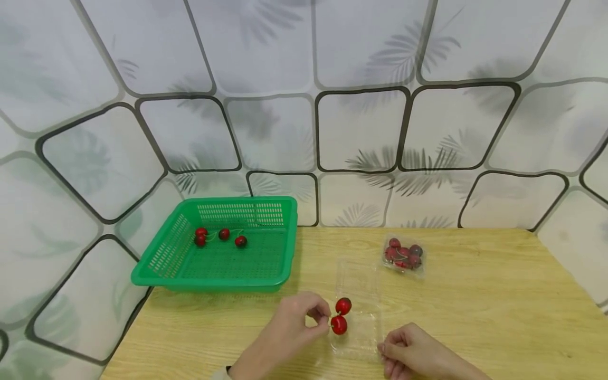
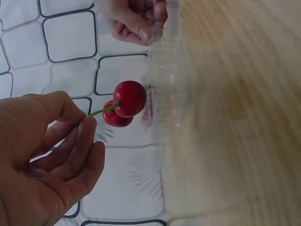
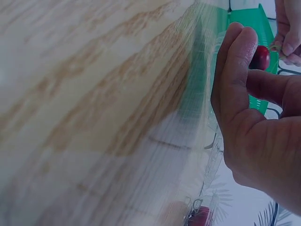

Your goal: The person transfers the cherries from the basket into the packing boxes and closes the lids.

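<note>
Pinched a pair of cherries [image 1: 340,315] by the stem in left hand [image 1: 290,330] fingers [image 2: 80,141], lower centre; right hand [image 1: 413,356] fingers gripped the clear box [image 1: 358,311] edge.

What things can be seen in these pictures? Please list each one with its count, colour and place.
pair of cherries: two, red, on one green stem, held over the open box
open box: one, clear plastic, on the table in front of the hands
closed box of cherries: one, clear with red fruit inside, behind and right of the open box
basket: one, green, on the table's back left
cherries in basket: four, red, near the back wall of the basket
table: one, light wood
left hand: pinches the stem
right hand: touches the open box's near right edge
</note>
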A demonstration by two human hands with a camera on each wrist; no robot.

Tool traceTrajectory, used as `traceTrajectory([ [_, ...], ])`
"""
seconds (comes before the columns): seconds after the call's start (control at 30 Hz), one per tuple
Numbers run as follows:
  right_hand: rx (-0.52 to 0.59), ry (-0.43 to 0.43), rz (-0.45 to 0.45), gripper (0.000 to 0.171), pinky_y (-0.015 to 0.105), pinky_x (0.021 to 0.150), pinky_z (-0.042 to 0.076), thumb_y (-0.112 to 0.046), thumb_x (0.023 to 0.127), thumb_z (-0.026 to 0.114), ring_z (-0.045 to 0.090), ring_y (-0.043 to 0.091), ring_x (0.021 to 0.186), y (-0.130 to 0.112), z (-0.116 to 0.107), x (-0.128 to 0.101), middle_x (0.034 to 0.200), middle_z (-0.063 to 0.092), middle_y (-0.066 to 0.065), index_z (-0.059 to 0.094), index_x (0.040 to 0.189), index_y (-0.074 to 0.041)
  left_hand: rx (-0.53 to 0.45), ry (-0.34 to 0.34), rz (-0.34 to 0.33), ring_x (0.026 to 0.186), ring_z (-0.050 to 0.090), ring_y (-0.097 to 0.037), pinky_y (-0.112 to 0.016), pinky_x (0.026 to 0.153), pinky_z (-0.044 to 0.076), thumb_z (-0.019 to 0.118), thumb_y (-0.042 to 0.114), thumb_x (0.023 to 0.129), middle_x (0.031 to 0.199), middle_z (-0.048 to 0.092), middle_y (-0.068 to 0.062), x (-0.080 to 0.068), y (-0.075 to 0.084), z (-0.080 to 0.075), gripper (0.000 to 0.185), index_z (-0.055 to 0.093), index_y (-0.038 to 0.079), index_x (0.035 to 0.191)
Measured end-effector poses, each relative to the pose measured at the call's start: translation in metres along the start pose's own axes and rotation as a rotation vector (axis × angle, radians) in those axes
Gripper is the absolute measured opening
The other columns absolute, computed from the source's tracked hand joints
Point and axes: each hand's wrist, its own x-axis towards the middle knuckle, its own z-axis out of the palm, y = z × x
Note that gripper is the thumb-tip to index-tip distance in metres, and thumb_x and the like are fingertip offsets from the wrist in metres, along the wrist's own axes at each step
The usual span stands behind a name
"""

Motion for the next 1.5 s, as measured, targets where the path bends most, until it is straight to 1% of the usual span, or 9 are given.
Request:
traceTrajectory([
  [0.13, 0.009, 0.005, 0.019, 0.030, 0.014, 0.055, 0.054, -0.019, 0.106, 0.056, 0.067, 0.005, 0.063, -0.001, 0.001, 0.001, 0.074, 0.071, 0.000, 0.069, 0.091, 0.004, -0.038, -0.074, -0.079, 0.077, 0.060, 0.008, -0.021, 0.071, 0.059, 0.070, -0.005, 0.086, 0.088, 0.073, 0.001, 0.000, -0.002, 0.007, 0.015, 0.071, 0.009, 0.088],
  [0.27, 0.013, 0.006, 0.016, 0.030, 0.015, 0.056, 0.055, -0.019, 0.105, 0.057, 0.067, 0.006, 0.063, -0.002, 0.000, 0.001, 0.074, 0.071, 0.000, 0.069, 0.092, 0.005, -0.039, -0.131, -0.113, 0.077, 0.059, 0.009, -0.019, 0.072, 0.058, 0.070, -0.004, 0.087, 0.088, 0.072, 0.005, 0.002, -0.002, 0.012, 0.014, 0.072, 0.010, 0.089],
  [0.33, 0.016, 0.003, 0.014, 0.030, 0.015, 0.056, 0.055, -0.020, 0.105, 0.057, 0.067, 0.006, 0.063, -0.003, 0.000, 0.001, 0.074, 0.070, 0.000, 0.068, 0.093, 0.005, -0.047, -0.155, -0.117, 0.078, 0.060, 0.009, -0.017, 0.073, 0.058, 0.070, -0.003, 0.088, 0.089, 0.072, 0.006, 0.004, -0.002, 0.015, 0.014, 0.072, 0.011, 0.089],
  [0.6, 0.006, 0.020, 0.022, 0.029, 0.015, 0.055, 0.054, -0.019, 0.105, 0.058, 0.067, 0.006, 0.062, -0.003, 0.000, 0.002, 0.073, 0.071, 0.001, 0.068, 0.092, 0.005, -0.059, -0.260, -0.088, 0.085, 0.062, 0.010, -0.010, 0.075, 0.054, 0.068, 0.000, 0.093, 0.094, 0.075, 0.005, 0.007, -0.006, 0.027, 0.012, 0.074, 0.009, 0.093],
  [0.9, -0.034, 0.037, 0.039, 0.031, 0.014, 0.053, 0.052, -0.021, 0.105, 0.057, 0.064, 0.006, 0.060, -0.003, 0.001, 0.002, 0.071, 0.070, 0.000, 0.068, 0.090, 0.003, -0.001, -0.284, -0.094, 0.086, 0.062, 0.012, -0.009, 0.076, 0.052, 0.070, 0.004, 0.094, 0.095, 0.076, 0.010, 0.007, -0.008, 0.031, 0.012, 0.077, 0.014, 0.096],
  [1.1, -0.080, 0.013, 0.019, 0.036, 0.011, 0.050, 0.046, -0.020, 0.106, 0.055, 0.059, 0.004, 0.057, -0.002, 0.000, 0.001, 0.069, 0.069, -0.001, 0.071, 0.087, 0.007, 0.040, -0.295, -0.071, 0.082, 0.060, 0.013, -0.007, 0.073, 0.050, 0.071, 0.005, 0.094, 0.093, 0.076, 0.010, 0.008, -0.007, 0.033, 0.013, 0.079, 0.015, 0.096],
  [1.27, -0.070, 0.000, 0.039, 0.032, 0.011, 0.050, 0.046, -0.019, 0.106, 0.055, 0.059, 0.002, 0.055, -0.003, 0.000, 0.001, 0.068, 0.068, -0.003, 0.072, 0.090, 0.002, 0.067, -0.316, -0.060, 0.081, 0.060, 0.014, -0.005, 0.070, 0.049, 0.071, 0.007, 0.095, 0.093, 0.077, 0.010, 0.009, -0.007, 0.035, 0.012, 0.079, 0.017, 0.096],
  [1.37, -0.051, -0.014, 0.024, 0.031, 0.011, 0.051, 0.047, -0.018, 0.107, 0.053, 0.060, 0.003, 0.057, -0.002, 0.000, 0.001, 0.069, 0.068, -0.002, 0.070, 0.091, 0.003, 0.118, -0.330, -0.037, 0.082, 0.060, 0.013, -0.005, 0.071, 0.048, 0.072, 0.009, 0.095, 0.093, 0.077, 0.011, 0.010, -0.008, 0.035, 0.011, 0.079, 0.018, 0.096],
  [1.5, -0.024, -0.038, 0.001, 0.032, 0.011, 0.051, 0.047, -0.017, 0.107, 0.052, 0.059, 0.003, 0.059, -0.002, -0.001, 0.001, 0.070, 0.067, -0.002, 0.068, 0.090, 0.005, 0.235, -0.337, 0.005, 0.082, 0.059, 0.012, -0.005, 0.073, 0.046, 0.074, 0.012, 0.094, 0.091, 0.075, 0.016, 0.012, -0.008, 0.035, 0.010, 0.079, 0.021, 0.093],
])
